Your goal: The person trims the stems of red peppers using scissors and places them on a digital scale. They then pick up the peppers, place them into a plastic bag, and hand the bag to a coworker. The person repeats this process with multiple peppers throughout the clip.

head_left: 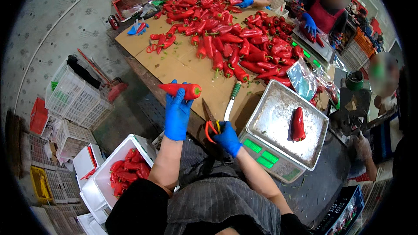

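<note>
Nearest to me on the feed, well to the left of the scale [256,109], a white foam box [102,190] holds a heap of red peppers [128,172]. Just off the scale's near left corner I have the gloved right hand [227,140], its fingers closed on the handles of the scissors [209,124]. The dark blades point away from my wearer; I cannot tell whether they are parted.

Farther left of the scale, the gloved left hand [177,115] grips a red pepper [177,89] from below, the green stem end turned toward the scale and the scissor tips just beside it. I judge the step in hand to be trimming that stem. To do it well, I would hold the body firmly without squeezing, leave the stem end clear of the fingers, bring the blades flat against the stem, and snip once without nicking the flesh.

A single pepper [298,124] lies on the scale's tray, toward its right side. Just left of the scale's far corner lies a green-handled knife [235,91]; I would steer my wrists around its pale blade.

Beyond the scale, a large pile of peppers [230,39] covers much of the cardboard [150,66]. Past that, one co-worker's blue-gloved hand [310,24] is at another scale [327,53], and a second co-worker's hand [245,2] reaches the pile's far edge.
</note>
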Available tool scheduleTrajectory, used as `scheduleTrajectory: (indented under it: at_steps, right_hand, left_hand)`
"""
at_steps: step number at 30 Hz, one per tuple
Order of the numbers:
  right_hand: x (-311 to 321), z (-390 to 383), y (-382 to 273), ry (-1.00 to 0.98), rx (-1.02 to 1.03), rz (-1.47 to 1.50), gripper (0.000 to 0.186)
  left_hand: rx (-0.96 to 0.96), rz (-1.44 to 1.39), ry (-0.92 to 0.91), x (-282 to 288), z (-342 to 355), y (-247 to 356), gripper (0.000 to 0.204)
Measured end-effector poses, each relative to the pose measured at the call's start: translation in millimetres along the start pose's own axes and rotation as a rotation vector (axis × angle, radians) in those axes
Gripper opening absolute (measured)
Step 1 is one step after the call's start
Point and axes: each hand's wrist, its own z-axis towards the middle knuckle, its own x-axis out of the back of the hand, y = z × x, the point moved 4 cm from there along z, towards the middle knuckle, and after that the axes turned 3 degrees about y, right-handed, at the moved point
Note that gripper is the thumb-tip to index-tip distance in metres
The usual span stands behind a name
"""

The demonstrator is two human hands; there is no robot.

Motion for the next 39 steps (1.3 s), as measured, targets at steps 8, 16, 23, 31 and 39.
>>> scheduleTrajectory:
  at_steps: [8, 16, 23, 31, 39]
  right_hand:
    - [4, -52, -3, -0.040, -0.038, 0.413, 0.043]
    - [17, -49, -25, -0.018, 0.027, 0.374, 0.033]
    - [23, -51, -37, 0.025, 0.123, 0.147, 0.050]
    - [22, -34, -62, 0.060, 0.197, -0.050, 0.061]
    - [8, -20, -49, 0.079, 0.129, 0.211, 0.039]
  left_hand:
    - [-0.217, 0.160, 0.091, -3, 6, 18, 0.048]
    - [-0.245, 0.141, 0.163, -3, 4, 12, 0.042]
    - [-0.221, 0.124, 0.162, 3, 4, 6, 0.039]
    - [-0.177, 0.218, 0.117, -14, -11, -6, 0.040]
    - [-0.146, 0.211, 0.128, -5, -11, -10, 0.041]
